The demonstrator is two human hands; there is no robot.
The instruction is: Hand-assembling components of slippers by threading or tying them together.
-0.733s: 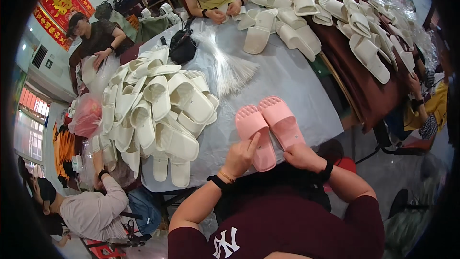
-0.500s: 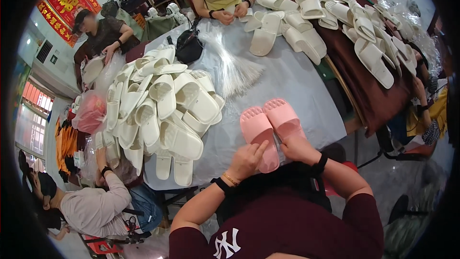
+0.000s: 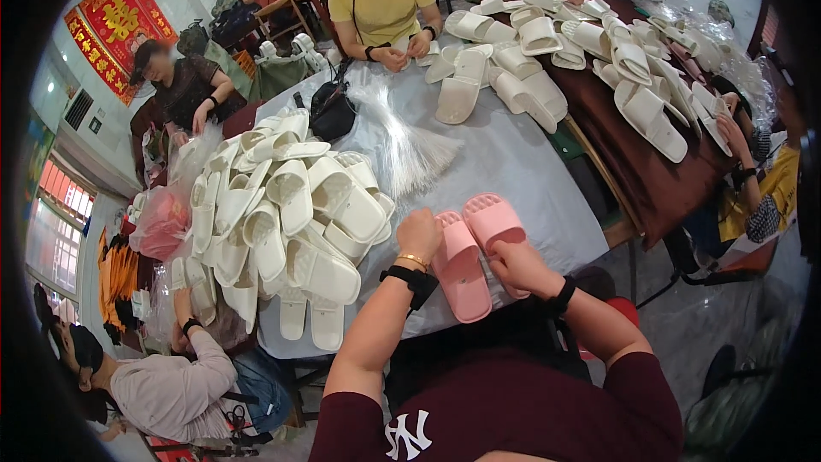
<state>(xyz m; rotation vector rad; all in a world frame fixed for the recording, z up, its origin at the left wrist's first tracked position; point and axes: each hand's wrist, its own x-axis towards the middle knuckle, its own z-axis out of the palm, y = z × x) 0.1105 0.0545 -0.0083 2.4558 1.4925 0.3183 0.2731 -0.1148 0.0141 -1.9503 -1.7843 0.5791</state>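
A pair of pink slippers lies side by side near the table's front edge. My right hand [image 3: 518, 267] is closed on the right pink slipper [image 3: 496, 221], thumb toward its foot opening. Along the strap of the left pink slipper [image 3: 464, 278], my left hand [image 3: 418, 236] is curled closed, its back toward me; whatever its fingertips hold is hidden. Just beyond that hand, a bundle of thin clear plastic ties [image 3: 402, 141] fans out over the table covering.
A big heap of white slippers [image 3: 295, 192] stands left of my hands. More white slippers [image 3: 462, 85] lie at the far side and on a brown-covered table [image 3: 590, 158] at right. A black bag [image 3: 332, 111] sits behind the heap. Co-workers sit around, one in yellow [image 3: 385, 4] opposite.
My left hand has moved from the left slipper's sole up to its strap side, and its extended fingers have curled. The pink slippers sit slightly lower in view, my right hand still on one.
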